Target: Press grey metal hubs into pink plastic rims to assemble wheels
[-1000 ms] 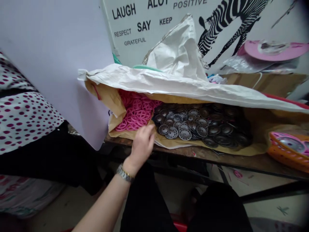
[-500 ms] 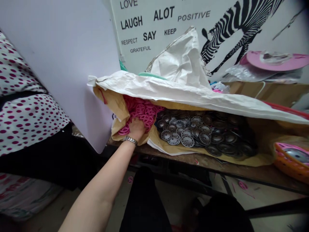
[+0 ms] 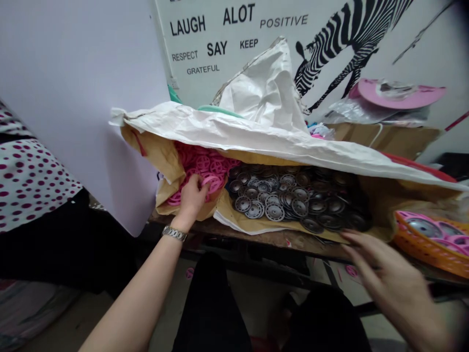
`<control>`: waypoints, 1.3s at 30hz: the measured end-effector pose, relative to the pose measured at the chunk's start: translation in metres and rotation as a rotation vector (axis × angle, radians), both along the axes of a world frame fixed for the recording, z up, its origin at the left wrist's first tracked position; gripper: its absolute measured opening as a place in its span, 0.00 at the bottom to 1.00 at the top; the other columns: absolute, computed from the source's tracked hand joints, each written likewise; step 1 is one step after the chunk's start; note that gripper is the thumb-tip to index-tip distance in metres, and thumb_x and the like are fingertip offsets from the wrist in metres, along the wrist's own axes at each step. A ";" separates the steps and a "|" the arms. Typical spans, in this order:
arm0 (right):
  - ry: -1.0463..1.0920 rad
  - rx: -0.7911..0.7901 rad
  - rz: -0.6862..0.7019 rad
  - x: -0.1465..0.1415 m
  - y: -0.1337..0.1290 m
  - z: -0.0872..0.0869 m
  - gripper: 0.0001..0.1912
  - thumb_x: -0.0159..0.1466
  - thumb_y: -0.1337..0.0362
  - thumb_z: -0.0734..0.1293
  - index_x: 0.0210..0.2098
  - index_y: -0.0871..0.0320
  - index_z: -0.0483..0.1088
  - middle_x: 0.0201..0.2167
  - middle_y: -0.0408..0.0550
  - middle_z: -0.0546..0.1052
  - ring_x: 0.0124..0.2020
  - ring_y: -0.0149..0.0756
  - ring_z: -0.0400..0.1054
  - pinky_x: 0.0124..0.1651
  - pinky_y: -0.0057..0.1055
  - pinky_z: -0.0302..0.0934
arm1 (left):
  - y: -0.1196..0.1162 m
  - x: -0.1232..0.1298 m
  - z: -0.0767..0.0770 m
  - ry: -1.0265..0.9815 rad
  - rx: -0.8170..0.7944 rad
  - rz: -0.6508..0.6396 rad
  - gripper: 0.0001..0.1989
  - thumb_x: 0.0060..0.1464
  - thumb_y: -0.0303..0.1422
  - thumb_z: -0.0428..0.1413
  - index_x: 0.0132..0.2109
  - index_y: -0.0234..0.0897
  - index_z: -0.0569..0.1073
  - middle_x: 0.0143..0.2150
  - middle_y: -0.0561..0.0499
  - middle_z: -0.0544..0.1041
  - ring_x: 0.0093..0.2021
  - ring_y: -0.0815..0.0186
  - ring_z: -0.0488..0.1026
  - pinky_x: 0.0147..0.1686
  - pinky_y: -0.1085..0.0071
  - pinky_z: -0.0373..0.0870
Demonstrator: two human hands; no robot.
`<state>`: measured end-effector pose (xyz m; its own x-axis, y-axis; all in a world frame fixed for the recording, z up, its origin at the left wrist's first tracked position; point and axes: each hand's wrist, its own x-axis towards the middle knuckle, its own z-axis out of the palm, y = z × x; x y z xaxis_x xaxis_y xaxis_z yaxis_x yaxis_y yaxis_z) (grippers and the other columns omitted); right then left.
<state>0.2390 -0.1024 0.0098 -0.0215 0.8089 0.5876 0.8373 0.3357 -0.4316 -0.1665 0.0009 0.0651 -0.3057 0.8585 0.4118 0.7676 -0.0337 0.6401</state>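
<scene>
My left hand [image 3: 193, 196], with a metal-banded watch on its wrist, pinches a pink plastic spoked ring [image 3: 213, 183] between thumb and fingers. It is just above a heap of similar pink rings [image 3: 205, 164] at the left end of a paper-lined sack. Beside that heap, in the same sack, lie many grey and dark slotted discs [image 3: 274, 211]. My right hand [image 3: 388, 274] is at the lower right, somewhat blurred, with thumb and fingers apart and nothing in it. Its fingertips are near the front edge of the sack by the dark discs.
The white sack [image 3: 234, 134] lies along a wooden bench [image 3: 271, 238]. An orange basket [image 3: 432, 254] with pink and grey parts stands at the right. A pale panel [image 3: 120, 122] slants at the left, with a person in a dotted top [image 3: 36, 176] behind it.
My left hand has come up out of the pink heap with a ring in its fingers. My right hand has entered from the lower right. The view has shifted slightly right.
</scene>
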 end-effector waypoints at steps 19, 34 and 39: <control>-0.535 -0.128 0.111 -0.207 0.117 0.018 0.13 0.64 0.59 0.68 0.45 0.59 0.73 0.47 0.58 0.75 0.49 0.54 0.67 0.43 0.43 0.60 | -0.134 0.054 -0.069 -1.200 -0.377 -0.400 0.24 0.47 0.48 0.65 0.38 0.32 0.69 0.26 0.51 0.76 0.18 0.73 0.71 0.15 0.82 0.65; 0.454 -0.217 0.159 -0.161 0.127 -0.007 0.21 0.54 0.49 0.67 0.40 0.56 0.75 0.35 0.52 0.81 0.38 0.49 0.75 0.39 0.40 0.67 | -0.136 0.061 -0.070 -1.269 -0.306 -0.429 0.24 0.47 0.48 0.64 0.38 0.33 0.66 0.26 0.51 0.75 0.18 0.73 0.71 0.17 0.81 0.67; 0.692 -0.347 0.208 -0.136 0.089 0.005 0.18 0.49 0.45 0.72 0.29 0.53 0.77 0.24 0.51 0.79 0.21 0.45 0.71 0.21 0.38 0.65 | -0.137 0.064 -0.067 -1.261 -0.303 -0.426 0.25 0.44 0.48 0.65 0.38 0.33 0.66 0.26 0.51 0.75 0.18 0.73 0.70 0.16 0.80 0.67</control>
<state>0.1029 -0.0138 0.0144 0.0851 0.9674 0.2384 0.2762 0.2070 -0.9385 -0.1025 -0.1362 -0.0024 -0.0218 0.9858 -0.1666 -0.3726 0.1466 0.9164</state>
